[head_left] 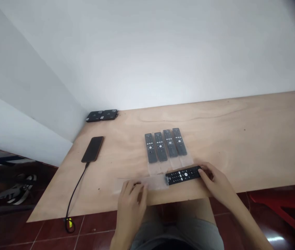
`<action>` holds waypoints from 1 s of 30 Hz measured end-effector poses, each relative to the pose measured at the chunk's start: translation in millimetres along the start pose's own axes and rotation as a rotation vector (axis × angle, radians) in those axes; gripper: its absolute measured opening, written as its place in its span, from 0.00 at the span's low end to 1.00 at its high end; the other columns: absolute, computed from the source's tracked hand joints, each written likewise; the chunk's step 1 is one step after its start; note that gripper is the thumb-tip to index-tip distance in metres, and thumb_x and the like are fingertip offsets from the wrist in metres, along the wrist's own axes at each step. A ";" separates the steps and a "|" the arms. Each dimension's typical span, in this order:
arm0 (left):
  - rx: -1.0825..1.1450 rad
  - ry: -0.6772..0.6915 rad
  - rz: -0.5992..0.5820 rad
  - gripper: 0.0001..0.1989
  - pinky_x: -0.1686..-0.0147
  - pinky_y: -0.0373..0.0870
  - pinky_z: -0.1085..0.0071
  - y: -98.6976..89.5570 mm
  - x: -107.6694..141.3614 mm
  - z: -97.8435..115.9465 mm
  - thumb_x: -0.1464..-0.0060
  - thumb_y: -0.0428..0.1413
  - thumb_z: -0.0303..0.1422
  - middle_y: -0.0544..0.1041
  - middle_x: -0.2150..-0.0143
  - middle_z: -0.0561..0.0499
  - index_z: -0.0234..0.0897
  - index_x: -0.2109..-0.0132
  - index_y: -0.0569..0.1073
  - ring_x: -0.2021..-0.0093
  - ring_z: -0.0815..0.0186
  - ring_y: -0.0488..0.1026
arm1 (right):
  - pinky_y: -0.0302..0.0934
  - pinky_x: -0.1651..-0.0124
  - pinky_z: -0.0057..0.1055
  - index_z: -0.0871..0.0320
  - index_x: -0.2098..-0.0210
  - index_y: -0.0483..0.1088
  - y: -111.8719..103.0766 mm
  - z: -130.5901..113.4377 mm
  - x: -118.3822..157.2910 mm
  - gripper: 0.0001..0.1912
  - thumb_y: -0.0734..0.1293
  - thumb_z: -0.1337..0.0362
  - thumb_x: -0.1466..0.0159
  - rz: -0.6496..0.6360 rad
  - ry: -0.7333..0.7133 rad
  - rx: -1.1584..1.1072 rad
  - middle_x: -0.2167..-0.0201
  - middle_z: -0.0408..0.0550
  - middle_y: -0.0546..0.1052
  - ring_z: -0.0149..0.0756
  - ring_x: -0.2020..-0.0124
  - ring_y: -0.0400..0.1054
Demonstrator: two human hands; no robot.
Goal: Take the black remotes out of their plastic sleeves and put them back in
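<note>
Black remote [183,175], near your edge of the desk [215,135], meets a clear sleeve [156,182] at 1 end. Your right hand [216,178] is clamped on its other end, seemingly for alignment; your left hand [132,201] perhaps steadies the sleeve, its grip impossible to tell.

- wooden table [222,146]
- four remotes [159,152] in clear sleeves [186,160], neat row
- phone [92,149], cable [75,191] plugged in
- two black boxes [94,117] back left, kinda hard to make out
</note>
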State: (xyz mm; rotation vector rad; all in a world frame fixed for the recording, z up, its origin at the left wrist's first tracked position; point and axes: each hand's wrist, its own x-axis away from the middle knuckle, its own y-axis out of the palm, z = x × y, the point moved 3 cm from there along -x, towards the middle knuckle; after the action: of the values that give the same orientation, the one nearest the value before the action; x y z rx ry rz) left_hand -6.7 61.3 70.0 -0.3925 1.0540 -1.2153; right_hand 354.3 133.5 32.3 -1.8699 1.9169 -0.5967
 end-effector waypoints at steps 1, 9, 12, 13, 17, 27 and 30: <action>0.001 -0.023 0.014 0.07 0.54 0.78 0.53 2.8 2.9 0.1 0.26 0.58 0.32 0.80 0.55 0.45 0.44 0.56 0.79 0.53 0.51 0.77 | 0.75 0.42 0.50 0.50 0.42 0.79 -3.1 3.3 0.2 0.21 0.66 0.48 0.27 0.013 0.001 0.020 0.48 0.53 0.87 0.55 0.46 0.82; -0.075 -0.065 0.036 0.06 0.52 0.76 0.48 12.1 22.1 2.2 0.26 0.58 0.35 0.80 0.53 0.44 0.45 0.47 0.80 0.52 0.48 0.76 | 0.71 0.33 0.55 0.51 0.38 0.75 -2.6 11.2 5.1 0.20 0.63 0.52 0.24 0.068 -0.119 0.170 0.42 0.57 0.80 0.56 0.40 0.77; -0.067 -0.065 0.028 0.07 0.49 0.77 0.47 9.7 20.4 -3.7 0.26 0.58 0.35 0.79 0.51 0.43 0.45 0.46 0.80 0.50 0.48 0.76 | 0.66 0.28 0.58 0.49 0.37 0.75 3.8 4.8 7.7 0.18 0.64 0.56 0.23 0.078 -0.264 0.194 0.37 0.58 0.76 0.57 0.33 0.71; -0.059 -0.067 0.029 0.06 0.49 0.77 0.48 7.4 18.2 -8.8 0.26 0.58 0.35 0.79 0.51 0.43 0.45 0.48 0.80 0.50 0.49 0.77 | 0.65 0.27 0.59 0.49 0.38 0.75 6.3 2.5 9.2 0.17 0.64 0.58 0.23 0.061 -0.328 0.199 0.35 0.57 0.75 0.57 0.31 0.69; -0.041 -0.080 0.038 0.05 0.45 0.78 0.49 -4.7 6.0 -45.4 0.26 0.58 0.35 0.78 0.50 0.43 0.43 0.53 0.78 0.47 0.49 0.78 | 0.65 0.28 0.62 0.45 0.41 0.77 20.6 -7.3 19.6 0.18 0.61 0.68 0.23 -0.091 -0.564 0.203 0.32 0.54 0.75 0.57 0.28 0.67; -0.076 -0.001 -0.047 0.09 0.36 0.77 0.45 -19.5 -32.0 -130.3 0.26 0.56 0.38 0.78 0.45 0.42 0.42 0.49 0.80 0.39 0.47 0.78 | 0.73 0.33 0.59 0.51 0.28 0.69 77.6 -72.6 45.7 0.25 0.65 0.71 0.22 -0.232 -0.782 0.202 0.35 0.61 0.75 0.55 0.33 0.70; -0.045 0.041 -0.142 0.09 0.35 0.78 0.47 -18.8 -48.4 -133.6 0.25 0.55 0.37 0.77 0.44 0.42 0.42 0.49 0.79 0.38 0.49 0.78 | 0.71 0.31 0.58 0.55 0.28 0.68 100.0 -93.5 48.1 0.24 0.64 0.69 0.21 -0.307 -0.790 0.232 0.33 0.62 0.74 0.56 0.31 0.68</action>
State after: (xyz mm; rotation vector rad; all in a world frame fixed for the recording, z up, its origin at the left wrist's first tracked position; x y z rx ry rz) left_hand -126.1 134.1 38.8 -0.4857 1.1042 -1.3325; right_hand 217.9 89.7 55.1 -1.8647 1.0255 -0.1060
